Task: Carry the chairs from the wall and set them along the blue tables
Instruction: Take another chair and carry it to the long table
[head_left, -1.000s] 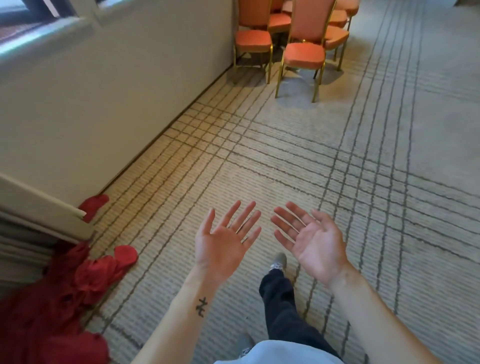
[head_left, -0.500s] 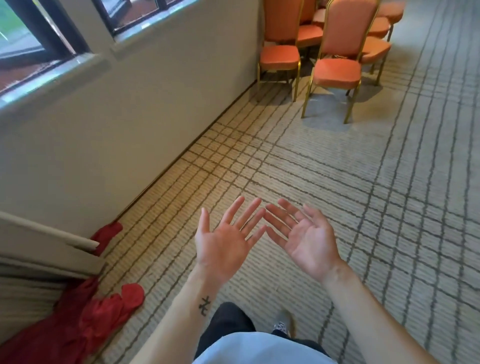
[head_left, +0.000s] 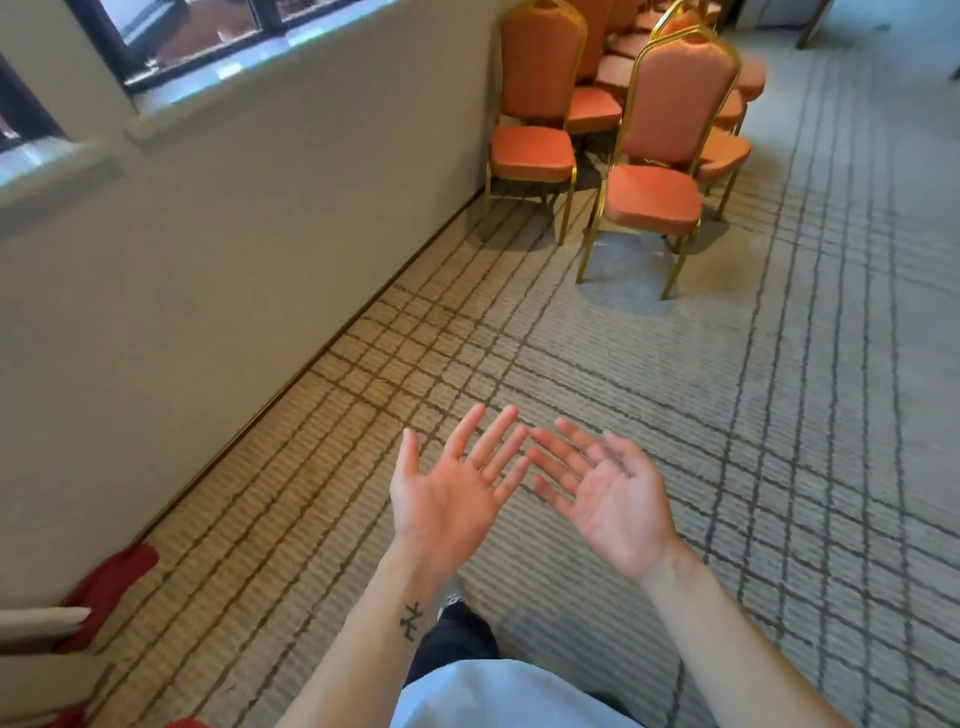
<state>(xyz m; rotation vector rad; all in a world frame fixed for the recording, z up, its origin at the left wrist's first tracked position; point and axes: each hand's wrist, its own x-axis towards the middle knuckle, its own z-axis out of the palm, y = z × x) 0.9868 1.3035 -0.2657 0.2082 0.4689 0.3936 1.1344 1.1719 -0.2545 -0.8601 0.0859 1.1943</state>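
Our left hand (head_left: 447, 499) and right hand (head_left: 613, 499) are raised palm-up in front of us. The fingers are straight and spread, and both hands hold nothing. The fingertips of the two hands nearly meet.

The chairs (head_left: 654, 197) stand ahead in a tight cluster by the wall (head_left: 234, 260), orange with gold frames, well apart from our hands. The front chair faces us on the carpet (head_left: 779, 415). Another (head_left: 532, 153) sits just beside the wall, and more are crowded behind these two.

Only bare striped carpet lies between us and the chairs. A red cloth (head_left: 111, 577) lies on the floor at the lower left against the wall, off to the side. A window (head_left: 208, 31) runs along the wall above.
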